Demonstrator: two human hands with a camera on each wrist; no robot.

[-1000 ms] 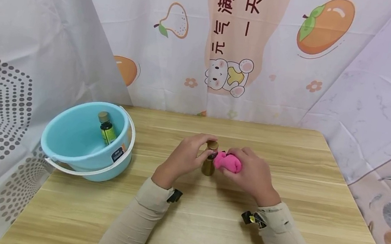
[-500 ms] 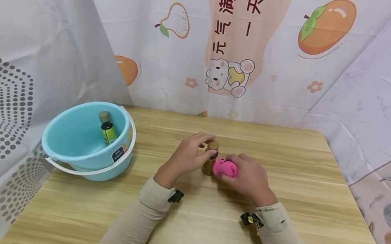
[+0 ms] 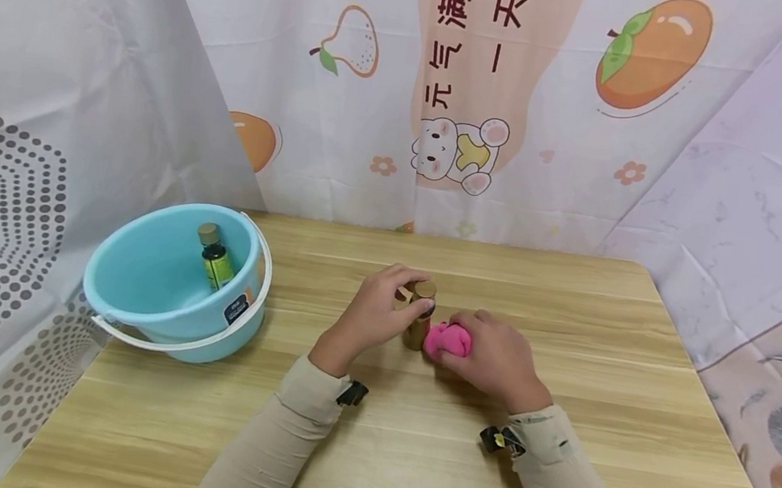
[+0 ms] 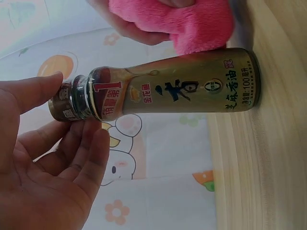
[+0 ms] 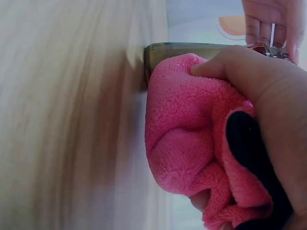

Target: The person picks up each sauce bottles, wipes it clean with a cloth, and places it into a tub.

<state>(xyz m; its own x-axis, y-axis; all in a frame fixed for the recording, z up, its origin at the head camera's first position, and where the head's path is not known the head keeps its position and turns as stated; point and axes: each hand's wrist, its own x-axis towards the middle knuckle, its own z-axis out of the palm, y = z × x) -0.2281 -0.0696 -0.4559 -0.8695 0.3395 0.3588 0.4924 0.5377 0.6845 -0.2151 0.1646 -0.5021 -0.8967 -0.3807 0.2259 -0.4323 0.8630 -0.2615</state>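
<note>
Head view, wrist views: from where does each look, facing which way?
Head: worn there, facing forward and down at wooden table; sleeves, left hand, right hand show.
Left wrist: worn there, facing sesame oil bottle; left hand, part of right show.
Right wrist: worn there, facing pink cloth; right hand, left fingers show.
Wrist views share bottle and cloth.

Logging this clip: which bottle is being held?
The gold bottle on the table, its cap pinched by the left hand; the green-labelled bottle sits in the blue bucket.

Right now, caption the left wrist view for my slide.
Left hand pinching the brown cap of a slim gold-labelled glass bottle, fluffy pink cloth against its side.
</note>
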